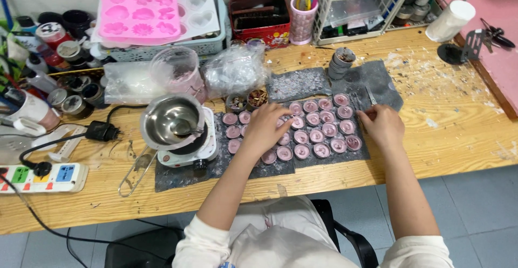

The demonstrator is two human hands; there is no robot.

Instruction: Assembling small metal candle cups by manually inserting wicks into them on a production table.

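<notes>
While my hands sit over the cups, everything crowding the bench is off to their left: a power strip (43, 177) near the front edge, then a steel pot (171, 120) on a small hot plate (190, 148), just beside my left hand (265, 129). Not much room on that side. That hand lies palm down on the small pink-filled cups (315, 128), fingers loosely curled; it hides a few cups, so I can't tell if it's actually pinching one. The cups stand in tight rows on a dark mat (280, 165) between and under both hands, touching each other.

My right hand (382, 125) rests at the right end of the rows, fingers bent toward the last cups; whether it grips anything is hard to make out. Right of it the wooden table (458, 128) is open, just wax flecks, with the edge dropping to grey floor tiles.

Behind my hands: a stack of cups (341, 63), crumpled plastic bags (234, 71), a pink flower mould (139, 13) on a basket and a wire rack (367, 4), its top cut off. Jars far left are too jumbled to sort out. My lap and chair show below the table's front edge.
</notes>
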